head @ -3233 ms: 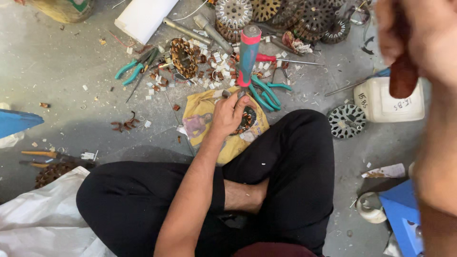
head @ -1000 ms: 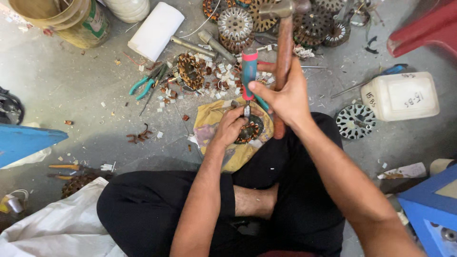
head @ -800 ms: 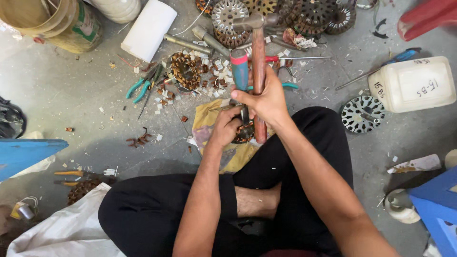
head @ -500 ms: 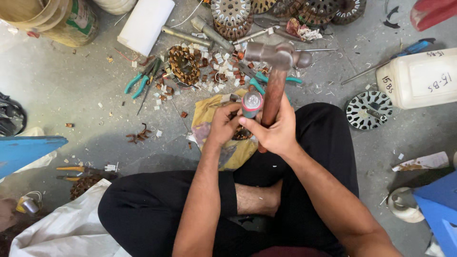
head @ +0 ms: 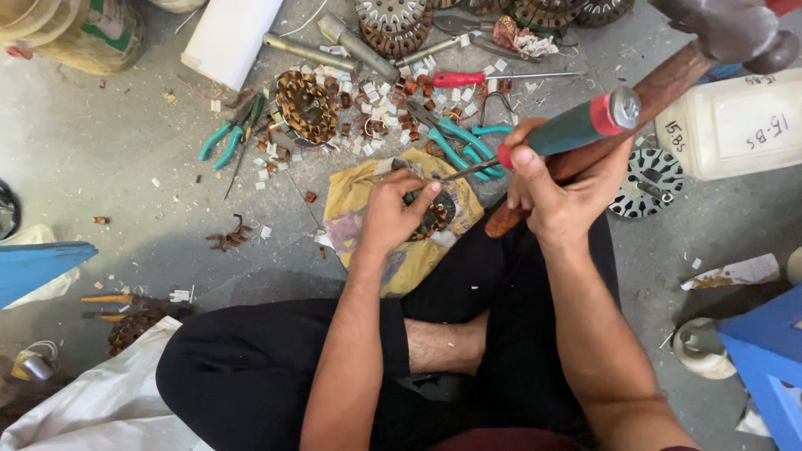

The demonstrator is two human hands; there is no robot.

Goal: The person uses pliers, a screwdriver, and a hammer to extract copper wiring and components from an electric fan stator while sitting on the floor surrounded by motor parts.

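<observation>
Copper-wound and rust-coloured, a small round motor stator (head: pixel 432 215) lies on a crumpled yellow cloth bag (head: pixel 401 250) spread over the concrete floor (head: pixel 125 192), just in front of the seated person's crossed legs in black trousers (head: pixel 251 376). Seen from the head camera looking down, the left hand (head: pixel 393 213) rests on the stator with its fingers curled over the near edge, pressing it down against the bag. The right hand (head: pixel 560 196) is clenched around two tools at once: a screwdriver with a green and red handle (head: pixel 576 127), whose thin metal blade slants down to the stator, and the wooden shaft of a hammer (head: pixel 668 79), whose dark steel head sits at the upper right corner. Beyond the bag, the floor is strewn with small white and copper scraps. Teal-handled pliers (head: pixel 461 144) lie just above the stator, a second teal pair (head: pixel 225 138) lies farther left, and a red-handled screwdriver (head: pixel 468 79) lies near the top. A larger copper-wound stator (head: pixel 305 104) sits among the scraps. A white plastic jug (head: pixel 735 134) stands on the right, beside a bare silver laminated core (head: pixel 652 179).
</observation>
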